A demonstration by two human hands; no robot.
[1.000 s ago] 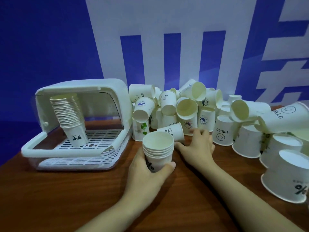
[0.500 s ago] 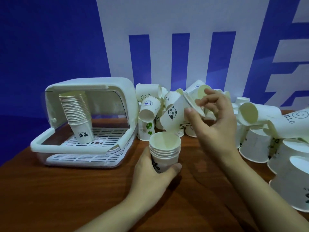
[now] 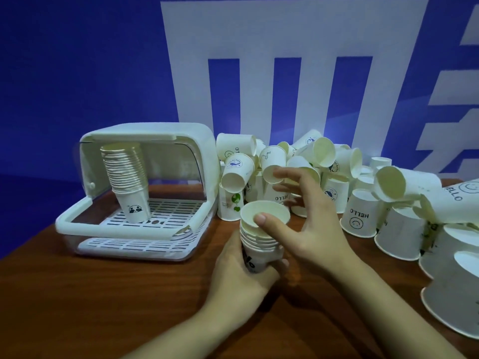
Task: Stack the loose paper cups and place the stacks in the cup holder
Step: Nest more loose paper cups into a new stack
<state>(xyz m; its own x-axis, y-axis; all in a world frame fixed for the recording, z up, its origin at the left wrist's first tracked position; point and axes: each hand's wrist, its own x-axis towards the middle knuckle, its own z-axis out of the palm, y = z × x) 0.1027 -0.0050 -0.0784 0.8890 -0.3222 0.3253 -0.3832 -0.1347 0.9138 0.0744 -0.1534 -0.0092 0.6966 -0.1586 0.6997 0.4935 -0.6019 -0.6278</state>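
Left hand [image 3: 241, 275] is wrapped around the lower half of a short stack of cups [image 3: 261, 234], holding it upright near the table [image 3: 103, 307]; can't tell if the base is touching the wood. Right hand [image 3: 308, 224] sits over the stack's mouth, thumb tip on the near rim of the top cup, other fingers spread and reaching back toward the loose pile. It grips nothing.

Loose cups [image 3: 285, 167] are heaped behind and to the right of the stack, some tipped on their sides, some mouth-down. More upturned ones [image 3: 359, 216] run along the right edge of the table.

Cup holder [image 3: 145, 187] is left of the stack, lid up. It already has one tall stack [image 3: 127, 177], leaning on the slotted tray.

Handling, my read:
- Paper cups: very light, thin-walled, crush easily. Squeeze the wall and the rim ovals, then it won't nest.
- Take single cups by the rim or near the stiffer base, light pinch only.
- Stack is stiffer than one cup because the walls double up, so wrapping the lower half is fine.
- Nested cups hold by friction only. Tilt it and the top ones can slide off, so keep a thumb or palm on top when carrying.
- Pile is unstable. Pull from the top or edge, not the middle.
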